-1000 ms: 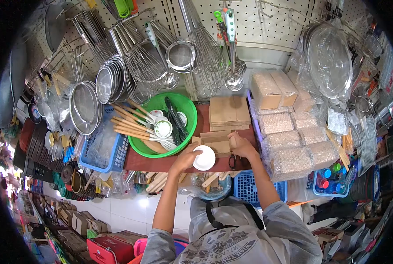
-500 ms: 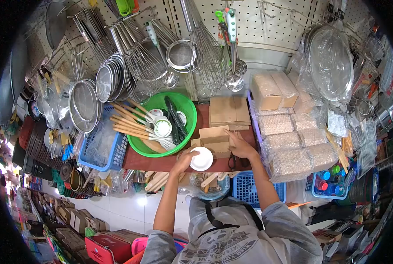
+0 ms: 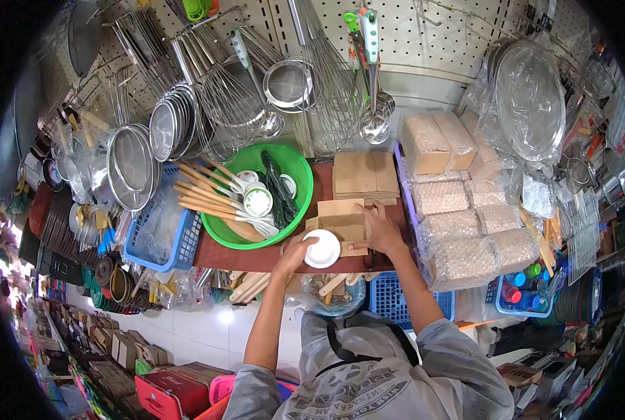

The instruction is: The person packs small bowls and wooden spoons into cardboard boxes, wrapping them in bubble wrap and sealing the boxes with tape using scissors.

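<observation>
My left hand [image 3: 293,253] grips a small white round bowl [image 3: 323,248] over the red-brown counter [image 3: 242,256]. My right hand [image 3: 381,229] holds open a small brown cardboard box [image 3: 342,218] that stands just behind the bowl. The bowl sits at the box's front edge, touching or almost touching it. A stack of flat brown cardboard sheets [image 3: 365,175] lies behind the box.
A green basin [image 3: 293,170] with wooden-handled utensils and white lids stands left of the box. A blue basket [image 3: 160,231] sits further left. Bubble-wrapped packs [image 3: 466,227] fill the right side. Whisks, strainers and ladles hang on the pegboard [image 3: 424,35] behind. Scissors [image 3: 369,260] lie near my right wrist.
The cardboard box has been raised from flat and opened up under my right hand. My left hand has brought the white bowl slightly up toward the box's front.
</observation>
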`<state>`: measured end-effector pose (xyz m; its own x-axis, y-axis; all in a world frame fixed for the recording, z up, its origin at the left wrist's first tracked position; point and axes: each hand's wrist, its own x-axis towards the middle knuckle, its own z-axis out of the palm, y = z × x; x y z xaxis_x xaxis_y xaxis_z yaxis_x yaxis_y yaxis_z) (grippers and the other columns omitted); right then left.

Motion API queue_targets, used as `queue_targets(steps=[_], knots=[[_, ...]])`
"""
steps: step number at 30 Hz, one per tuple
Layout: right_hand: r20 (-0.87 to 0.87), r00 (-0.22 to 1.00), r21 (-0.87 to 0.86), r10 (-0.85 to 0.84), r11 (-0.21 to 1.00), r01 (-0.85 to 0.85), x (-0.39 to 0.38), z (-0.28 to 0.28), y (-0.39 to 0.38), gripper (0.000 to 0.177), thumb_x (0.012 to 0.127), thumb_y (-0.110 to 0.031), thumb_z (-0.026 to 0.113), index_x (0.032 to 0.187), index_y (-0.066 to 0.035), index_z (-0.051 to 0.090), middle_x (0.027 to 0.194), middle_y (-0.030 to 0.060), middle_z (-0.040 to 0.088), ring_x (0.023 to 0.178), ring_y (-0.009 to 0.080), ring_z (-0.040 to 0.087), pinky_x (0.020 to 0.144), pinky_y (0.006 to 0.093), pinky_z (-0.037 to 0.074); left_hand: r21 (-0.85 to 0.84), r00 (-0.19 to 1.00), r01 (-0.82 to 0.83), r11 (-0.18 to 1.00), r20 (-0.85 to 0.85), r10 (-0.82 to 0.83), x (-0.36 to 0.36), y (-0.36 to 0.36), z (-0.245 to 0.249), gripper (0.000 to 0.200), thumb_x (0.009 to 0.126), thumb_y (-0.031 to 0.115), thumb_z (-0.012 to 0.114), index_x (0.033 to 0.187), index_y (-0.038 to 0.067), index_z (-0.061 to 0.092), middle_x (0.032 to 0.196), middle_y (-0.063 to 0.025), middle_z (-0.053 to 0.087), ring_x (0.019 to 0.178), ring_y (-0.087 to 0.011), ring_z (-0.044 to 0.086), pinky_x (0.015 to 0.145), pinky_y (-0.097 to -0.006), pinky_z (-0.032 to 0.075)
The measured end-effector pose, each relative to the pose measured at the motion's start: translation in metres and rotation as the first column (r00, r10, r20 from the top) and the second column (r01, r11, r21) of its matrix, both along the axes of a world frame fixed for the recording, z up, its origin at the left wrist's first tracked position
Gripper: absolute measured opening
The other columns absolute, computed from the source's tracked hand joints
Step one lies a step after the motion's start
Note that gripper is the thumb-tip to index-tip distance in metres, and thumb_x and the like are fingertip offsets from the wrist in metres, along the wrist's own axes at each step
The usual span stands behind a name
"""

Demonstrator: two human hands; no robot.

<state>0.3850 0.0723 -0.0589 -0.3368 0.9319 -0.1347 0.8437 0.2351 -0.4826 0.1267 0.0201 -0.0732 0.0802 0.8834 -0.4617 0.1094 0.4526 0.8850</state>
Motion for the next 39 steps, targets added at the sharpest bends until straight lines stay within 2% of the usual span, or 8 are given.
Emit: queue_targets(steps=[9,12,18,24,27,30,33,39], knots=[[-0.112,0.993,0.149,0.04,0.989,-0.023,0.006,-0.033,-0.003,0.111,0.059,-0.059,0.082,0.15,-0.026,0.028,0.156,0.0138,0.018,0.14,0.0468,0.02,0.113,0.0568,0.027,0.093,0.979,-0.191,0.977,0.096,0.182,0.017,0.011,-0.019,0.047,0.09,0.025,0.058,0.128,-0.004,0.054,0.125,-0.0178,0.057,0.115,-0.0247,0.055,0.096,-0.0326,0.041],[-0.151,0.985,0.154,0.083,0.986,-0.06,0.006,-0.042,-0.001,0.11,0.063,-0.059,0.08,0.151,-0.021,0.026,0.155,0.0146,0.022,0.141,0.0457,0.018,0.114,0.0569,0.026,0.255,0.966,-0.232,0.939,-0.049,0.252,0.02,0.011,-0.044,0.045,0.092,0.024,0.057,0.127,-0.004,0.054,0.127,-0.0176,0.054,0.118,-0.0245,0.052,0.099,-0.0326,0.039],[-0.273,0.961,0.029,0.041,0.999,-0.034,0.005,-0.037,0.002,0.098,0.074,-0.057,0.073,0.151,-0.018,0.026,0.155,0.0169,0.024,0.143,0.0432,0.016,0.113,0.0592,0.025,0.346,0.946,-0.292,0.892,-0.034,0.323,0.022,0.003,-0.06,0.046,0.093,0.023,0.058,0.131,-0.003,0.051,0.126,-0.0148,0.056,0.115,-0.022,0.054,0.099,-0.0309,0.04],[-0.033,0.994,0.351,-0.103,0.93,0.108,-0.02,-0.015,-0.002,0.058,0.084,-0.044,0.067,0.131,-0.012,0.055,0.148,0.0142,0.036,0.141,0.0398,0.025,0.109,0.0634,0.027,0.391,0.953,-0.275,0.878,-0.012,0.304,0.025,-0.006,-0.051,0.044,0.096,0.022,0.056,0.131,-0.003,0.051,0.125,-0.0146,0.057,0.113,-0.0208,0.055,0.099,-0.0307,0.04],[-0.07,0.991,0.533,-0.116,0.835,0.136,-0.032,0.006,-0.006,0.04,0.081,-0.038,0.07,0.111,-0.011,0.068,0.139,0.0112,0.046,0.134,0.0378,0.035,0.106,0.0607,0.031,0.396,0.957,-0.25,0.884,-0.04,0.289,0.024,-0.005,-0.055,0.044,0.096,0.023,0.056,0.131,-0.003,0.051,0.125,-0.0149,0.057,0.113,-0.0206,0.055,0.099,-0.0305,0.041],[-0.273,0.959,0.545,0.076,0.834,0.088,-0.043,0.012,-0.007,0.03,0.078,-0.036,0.072,0.097,-0.013,0.073,0.122,0.0082,0.06,0.121,0.0325,0.047,0.102,0.0599,0.034,0.401,0.954,-0.271,0.875,-0.009,0.299,0.025,-0.007,-0.053,0.044,0.096,0.023,0.056,0.131,-0.003,0.051,0.125,-0.0148,0.057,0.114,-0.0205,0.055,0.099,-0.0305,0.041],[-0.257,0.946,0.526,0.199,0.85,-0.036,-0.053,0.007,-0.009,0.023,0.076,-0.035,0.073,0.091,-0.017,0.073,0.099,0.0041,0.068,0.104,0.026,0.057,0.1,0.0552,0.033,0.379,0.957,-0.276,0.883,0.024,0.289,0.027,-0.008,-0.047,0.044,0.096,0.023,0.056,0.131,-0.003,0.05,0.126,-0.0145,0.056,0.115,-0.02,0.054,0.099,-0.0301,0.04],[-0.198,0.97,0.421,0.144,0.906,-0.048,-0.054,0.01,-0.008,0.019,0.077,-0.035,0.073,0.088,-0.019,0.072,0.077,-0.0023,0.069,0.087,0.0185,0.062,0.102,0.0473,0.03,0.403,0.959,-0.268,0.875,0.028,0.281,0.028,-0.004,-0.052,0.049,0.097,0.031,0.058,0.132,-0.004,0.05,0.128,-0.0136,0.053,0.116,-0.0187,0.053,0.1,-0.0295,0.04]])
